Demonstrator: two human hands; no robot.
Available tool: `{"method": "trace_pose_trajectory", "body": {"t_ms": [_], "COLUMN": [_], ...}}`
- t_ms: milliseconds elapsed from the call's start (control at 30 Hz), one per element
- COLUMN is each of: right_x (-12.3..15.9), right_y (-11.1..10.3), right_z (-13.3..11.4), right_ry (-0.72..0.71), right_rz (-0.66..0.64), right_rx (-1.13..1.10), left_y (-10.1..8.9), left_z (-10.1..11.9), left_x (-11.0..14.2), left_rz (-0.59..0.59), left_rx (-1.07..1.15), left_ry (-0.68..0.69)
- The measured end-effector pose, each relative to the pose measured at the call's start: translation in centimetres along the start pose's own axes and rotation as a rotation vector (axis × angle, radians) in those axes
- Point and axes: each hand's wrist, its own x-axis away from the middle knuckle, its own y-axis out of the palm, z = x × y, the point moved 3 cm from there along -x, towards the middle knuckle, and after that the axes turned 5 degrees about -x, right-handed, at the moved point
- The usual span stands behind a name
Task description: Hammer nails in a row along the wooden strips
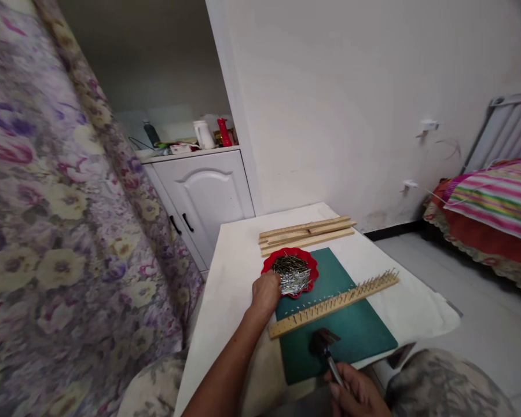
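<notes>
My left hand (265,291) reaches into a red scalloped dish (309,264) heaped with loose metal nails (290,273); its fingers are curled among the nails, and what they pinch is hidden. My right hand (356,392) grips the handle of a dark-headed hammer (323,344), whose head rests low over a green cutting mat (351,330). A wooden strip (334,303) lies diagonally across the mat, with a row of several nails standing along most of its length.
A small white table (234,272) carries the mat. Spare wooden strips (307,233) lie stacked at its far edge. A flowered curtain (56,202) hangs at the left, a white cabinet (206,194) behind, and a striped bed (495,202) at the right.
</notes>
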Motion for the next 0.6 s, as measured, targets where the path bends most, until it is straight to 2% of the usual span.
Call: {"method": "trace_pose_trajectory", "body": {"t_ms": [233, 467, 600], "right_x": [0.0, 0.3, 0.1], "right_y": [0.2, 1.8, 2.3], "right_z": [-0.6, -1.3, -1.4], "right_ry": [-0.022, -0.033, -0.054], "right_rz": [-0.042, 0.087, 0.109], "right_rx": [0.086, 0.026, 0.003], "left_y": [0.0, 0.4, 0.8], "left_z": [-0.4, 0.1, 0.4], "left_x": [0.3, -1.6, -2.4], "left_rz": [0.054, 0.043, 0.017], "left_rx": [0.034, 0.051, 0.057], "left_ry": [0.065, 0.161, 0.199]}}
